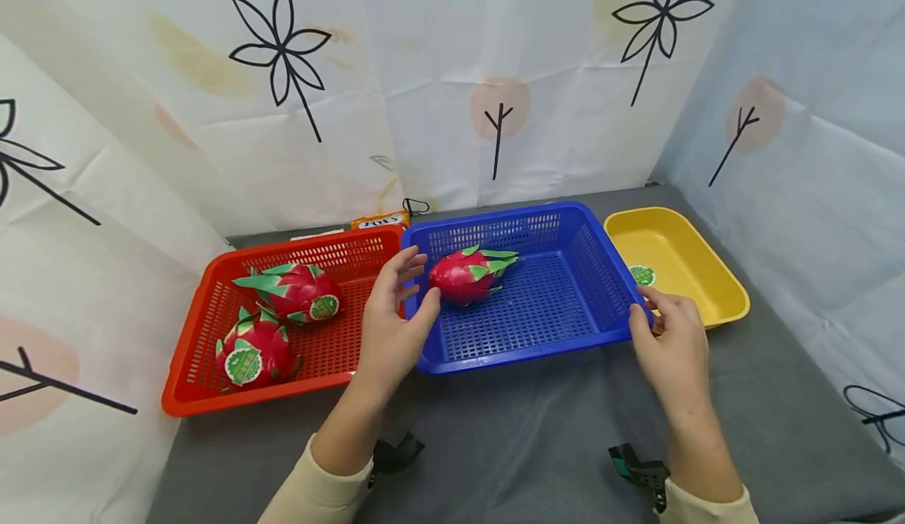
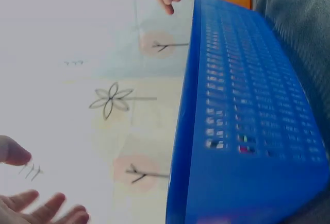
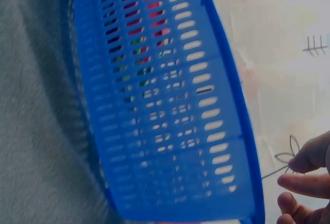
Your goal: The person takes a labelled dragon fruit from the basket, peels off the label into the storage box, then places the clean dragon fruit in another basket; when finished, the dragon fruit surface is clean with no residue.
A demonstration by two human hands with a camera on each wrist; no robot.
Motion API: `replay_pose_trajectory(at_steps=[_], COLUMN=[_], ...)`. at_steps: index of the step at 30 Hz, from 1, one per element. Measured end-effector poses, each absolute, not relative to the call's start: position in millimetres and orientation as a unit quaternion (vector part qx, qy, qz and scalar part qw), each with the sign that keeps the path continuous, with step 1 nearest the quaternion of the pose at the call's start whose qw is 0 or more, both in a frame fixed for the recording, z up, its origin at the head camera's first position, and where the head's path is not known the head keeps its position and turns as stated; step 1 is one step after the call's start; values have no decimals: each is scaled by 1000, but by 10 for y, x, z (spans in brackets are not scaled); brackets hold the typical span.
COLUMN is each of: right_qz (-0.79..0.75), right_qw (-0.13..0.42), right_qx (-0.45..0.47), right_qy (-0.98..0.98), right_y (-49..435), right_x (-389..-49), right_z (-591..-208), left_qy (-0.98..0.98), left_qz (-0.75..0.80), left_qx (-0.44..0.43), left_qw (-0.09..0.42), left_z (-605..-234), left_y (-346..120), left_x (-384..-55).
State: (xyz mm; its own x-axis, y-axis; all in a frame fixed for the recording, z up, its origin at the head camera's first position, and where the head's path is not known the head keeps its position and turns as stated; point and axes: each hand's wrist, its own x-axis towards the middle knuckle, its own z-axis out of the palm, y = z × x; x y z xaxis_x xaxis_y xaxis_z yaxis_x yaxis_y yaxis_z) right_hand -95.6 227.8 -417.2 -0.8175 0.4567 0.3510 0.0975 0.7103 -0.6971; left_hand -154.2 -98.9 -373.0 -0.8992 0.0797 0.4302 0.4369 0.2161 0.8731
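Your left hand (image 1: 392, 331), released with fingers loosely spread, hovers at the left end of the blue basket (image 1: 523, 324); your right hand (image 1: 675, 343), also relaxed and empty, is at its right front corner, contact unclear. One dragon fruit (image 1: 458, 280) lies inside, toward the basket's left end.

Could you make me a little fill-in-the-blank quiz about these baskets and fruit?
The red basket holds ____ dragon fruits.
The tray to the right of the blue basket is coloured ____.
The dragon fruit in the blue basket lies closer to the ____ hand.

Missing words: two; yellow; left.
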Motion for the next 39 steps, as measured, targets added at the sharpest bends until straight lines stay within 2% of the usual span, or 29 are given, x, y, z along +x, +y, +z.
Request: replay_pose_trajectory(at_steps=[7,15,19,24,30,39], right_qz=[346,344,343,346,349,358], right_qw=[264,254,243,234,235,250], right_qx=[-139,-148,-157,-164,-162,-151], right_qy=[-890,-892,-894,-894,-893,-887], right_y=[2228,2233,2233,2244,2251,2247], right_x=[-960,-918,-919,-924,-937,-952], right_z=[-4162,-4202,-4215,-4222,-4238,-4203], left_qy=[-729,-668,-649,-696,-697,-661], left_qz=[-603,-646,-660,-591,-550,-537], left_qx=[-209,-189,-124,-17,122,288], left_qw=[248,317,358,407,444,437], left_z=[-3789,-3938,-4023,-4073,-4230,-4541], left_y=[-1414,-2056,-2313,-2595,-2957,-3316], left_x=[-1333,-1116,-1055,-1008,-1053,-1107])
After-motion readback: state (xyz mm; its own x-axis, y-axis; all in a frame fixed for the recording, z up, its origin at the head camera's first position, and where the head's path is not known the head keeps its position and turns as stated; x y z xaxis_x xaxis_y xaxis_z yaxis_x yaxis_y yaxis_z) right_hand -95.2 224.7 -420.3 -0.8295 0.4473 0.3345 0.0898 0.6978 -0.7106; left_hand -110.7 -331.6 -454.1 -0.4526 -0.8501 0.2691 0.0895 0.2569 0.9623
